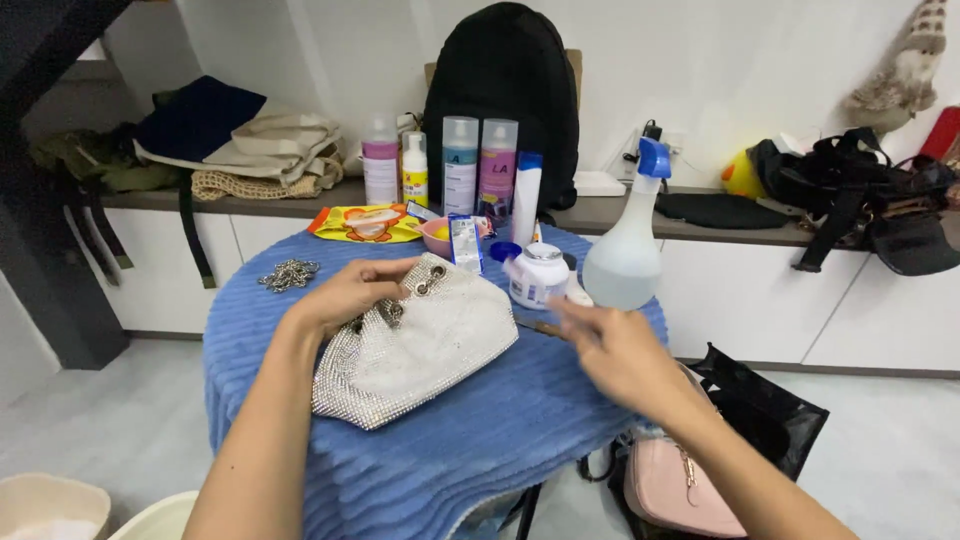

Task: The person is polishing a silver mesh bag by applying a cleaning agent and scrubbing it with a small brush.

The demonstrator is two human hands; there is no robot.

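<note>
Your left hand (345,292) lies on top of the silver mesh bag (420,345), fingers curled over its upper edge near the metal eyelets and pinning it there rather than lifting it; the bag lies flat on the blue ribbed cloth (470,440) that covers the small round table, near the middle and slightly toward you. Your right hand (610,345) is blurred in motion, reaching toward the small white jar (540,273) just beyond the bag — the fingers look loosely spread and seem to hold nothing, though the blur leaves that uncertain. Beside the jar stands a spray bottle (627,245) with a blue trigger, and behind it a white tube with a blue cap (525,198) and a pink bowl (440,236); a loose metal chain (290,273) lies apart at the cloth's left edge. The risk, as I judge it, is the crowding around the jar: a quick reach could clip the spray bottle or the upright tube and tip it — possibly onto the bag. The soft cloth gives poor footing for tall bottles, and the bag could slide if your left hand eases.
</note>
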